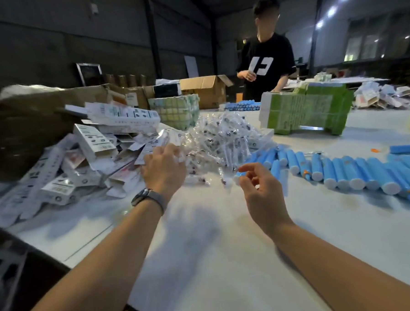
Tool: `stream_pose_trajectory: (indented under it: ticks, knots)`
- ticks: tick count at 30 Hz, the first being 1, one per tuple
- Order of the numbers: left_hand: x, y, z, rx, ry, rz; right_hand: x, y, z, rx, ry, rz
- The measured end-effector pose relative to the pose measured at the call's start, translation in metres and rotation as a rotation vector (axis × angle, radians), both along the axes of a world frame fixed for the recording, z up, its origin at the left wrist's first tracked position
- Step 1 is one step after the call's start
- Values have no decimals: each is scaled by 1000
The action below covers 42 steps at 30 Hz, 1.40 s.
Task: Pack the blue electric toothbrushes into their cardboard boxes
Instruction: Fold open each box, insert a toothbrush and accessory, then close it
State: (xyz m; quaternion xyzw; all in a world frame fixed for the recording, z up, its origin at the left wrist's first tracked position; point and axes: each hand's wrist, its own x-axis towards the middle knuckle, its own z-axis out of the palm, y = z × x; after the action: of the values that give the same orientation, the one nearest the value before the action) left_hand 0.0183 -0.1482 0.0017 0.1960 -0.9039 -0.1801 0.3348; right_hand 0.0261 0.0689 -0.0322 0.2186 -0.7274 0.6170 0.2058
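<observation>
Nearest, the right hand (260, 190) is hovering over the white table (228, 261) with fingers loosely curled, holding nothing, while the left hand (163, 168), a watch (145, 197) on its wrist, is curling its fingers into the heap of clear-wrapped brush heads (217, 140). Blue electric toothbrush handles (342, 172) are lying in a row right of the hands, flat cardboard boxes (81, 166) piled left. Farther off, a person in a black T-shirt (269, 61) is standing behind green packs (308, 109).
</observation>
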Motion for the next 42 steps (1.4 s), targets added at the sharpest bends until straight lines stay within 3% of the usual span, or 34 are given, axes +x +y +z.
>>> stream_pose_trajectory:
  ticks: [5,8,10,15,21,24,28,31,34,38,42]
  knots:
    - [21,-73,9,-257,168,352,-3,-1,-2,31,31,16]
    - [30,-105,21,8,36,437,-4,-4,-3,48,36,46]
    - [33,-114,24,62,-42,412,-4,-4,-2,65,36,57]
    - [43,-85,28,-149,54,296,-2,-4,-1,83,57,63]
    - [59,12,43,-239,195,-85,-2,-3,1,32,31,55]
    - [68,58,52,-104,192,-253,-2,-4,2,-54,8,24]
    - [68,92,71,287,-230,-565,-2,1,8,-6,111,-81]
    - [65,104,83,361,-343,-693,-1,7,13,126,187,58]
    - [59,104,85,433,-264,-801,-4,15,20,115,136,93]
    - [43,109,59,731,99,-862,-10,27,32,67,124,71]
    - [39,127,27,844,349,-853,-11,27,35,-21,142,-160]
